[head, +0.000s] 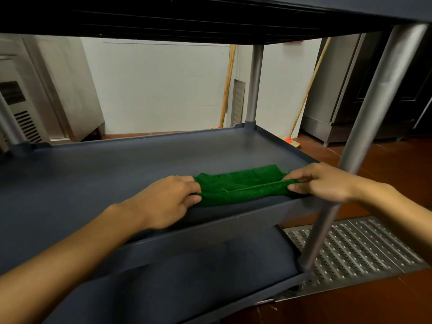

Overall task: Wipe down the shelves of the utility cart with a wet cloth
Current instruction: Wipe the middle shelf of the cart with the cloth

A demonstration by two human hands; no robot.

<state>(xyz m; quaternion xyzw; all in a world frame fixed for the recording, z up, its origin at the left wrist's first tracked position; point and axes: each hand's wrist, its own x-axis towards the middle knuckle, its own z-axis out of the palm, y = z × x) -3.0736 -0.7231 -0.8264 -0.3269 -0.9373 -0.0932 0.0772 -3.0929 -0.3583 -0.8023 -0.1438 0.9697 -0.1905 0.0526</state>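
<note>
Stretching across the near edge of the cart's middle shelf, a green cloth lies folded lengthwise, with a seam or hem running along its middle. It sits toward the right end of that dark grey shelf, touching the surface and partly overlapping the raised front lip.

The left hand pinches the cloth's left end — thumb below, fingers curled over the top edge. The right hand grips the right end the same way, thumb tip pressed against the fold and fingers closed over the fabric. Both hands hold it taut between them, and both forearms reach in bare from the near side.

Above hangs the underside of the top shelf, dark and ribbed. Below, the bottom shelf shows in the same dark plastic. A grey metal post runs down the near right corner, passing just behind the right wrist, and another post stands at the far right corner.

Beyond the cart stands a white wall, with two wooden broom handles leaning against it — one on each side of the far post. A perforated metal floor grate lies on the reddish floor to the right, and stainless appliances stand at both sides of the room.
</note>
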